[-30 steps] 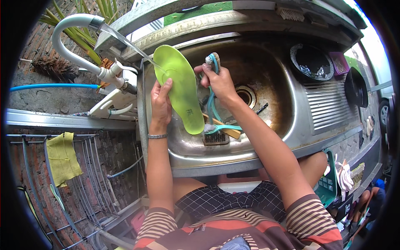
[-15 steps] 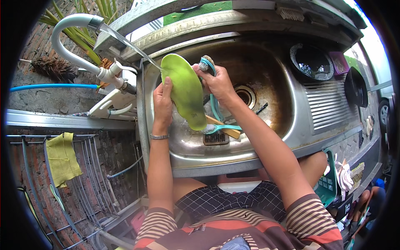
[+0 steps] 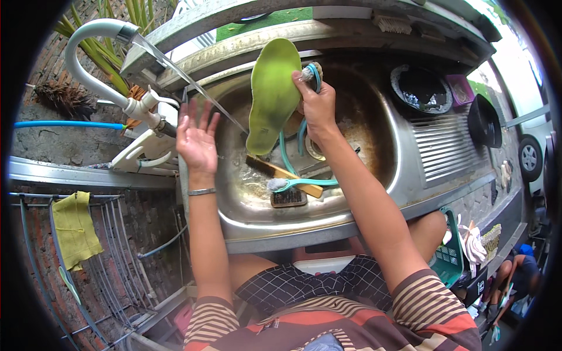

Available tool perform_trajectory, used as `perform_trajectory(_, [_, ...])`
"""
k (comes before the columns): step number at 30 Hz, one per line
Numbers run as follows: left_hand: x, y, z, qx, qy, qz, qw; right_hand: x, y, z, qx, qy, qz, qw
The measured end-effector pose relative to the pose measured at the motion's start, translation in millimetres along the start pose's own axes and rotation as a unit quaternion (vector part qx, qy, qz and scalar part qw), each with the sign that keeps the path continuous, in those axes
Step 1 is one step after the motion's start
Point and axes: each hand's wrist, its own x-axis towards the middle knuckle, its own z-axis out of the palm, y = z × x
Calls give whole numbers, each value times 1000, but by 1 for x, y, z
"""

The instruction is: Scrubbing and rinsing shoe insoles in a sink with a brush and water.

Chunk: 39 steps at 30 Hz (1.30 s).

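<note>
A lime-green shoe insole (image 3: 272,96) hangs over the sink, heel end down. My right hand (image 3: 319,111) is closed on its right edge, thumb across the face. Next to that thumb shows a small foamy thing with a turquoise loop (image 3: 317,76), pinched in the same hand; its kind is partly hidden. My left hand (image 3: 197,137) is open, palm up and fingers spread, left of the insole and touching nothing. Water runs from the white tap (image 3: 126,32) in a slanting stream between my left hand and the insole.
In the steel sink (image 3: 383,193) lie a wooden-handled brush (image 3: 301,186), a turquoise brush (image 3: 287,184) with foam and a dark-bristled brush (image 3: 288,198). A black basin (image 3: 421,88), pink dish (image 3: 459,89) and black bowl (image 3: 484,121) stand at the right. A person sits far right.
My left hand has let go of the insole, moved left and opened. My right hand has raised the insole up and to the right, and now holds it alone.
</note>
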Motion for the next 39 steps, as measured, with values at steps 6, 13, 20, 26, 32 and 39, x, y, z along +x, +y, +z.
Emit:
perform_trajectory(6, [5, 13, -13, -91, -70, 24, 993, -3, -14, -9, 49, -4, 83, 995])
perform_trajectory(13, [1, 30, -28, -203, -190, -34, 960, -10, -17, -1, 29, -12, 90, 995])
perform_trajectory(20, [-16, 32, 4, -220, -220, -25, 950, -11, -8, 4, 12, -32, 96, 995])
perform_trajectory(26, [-38, -7, 38, 255, -277, -126, 918, -14, -33, 13, 3, -51, 94, 994])
perform_trajectory(32, [-56, -27, 48, 296, -302, -97, 901, 29, -122, -24, -310, 56, -272, 909])
perform_trajectory(39, [-134, -90, 126, 338, -342, -30, 876, 68, -218, -176, -782, 37, -15, 622])
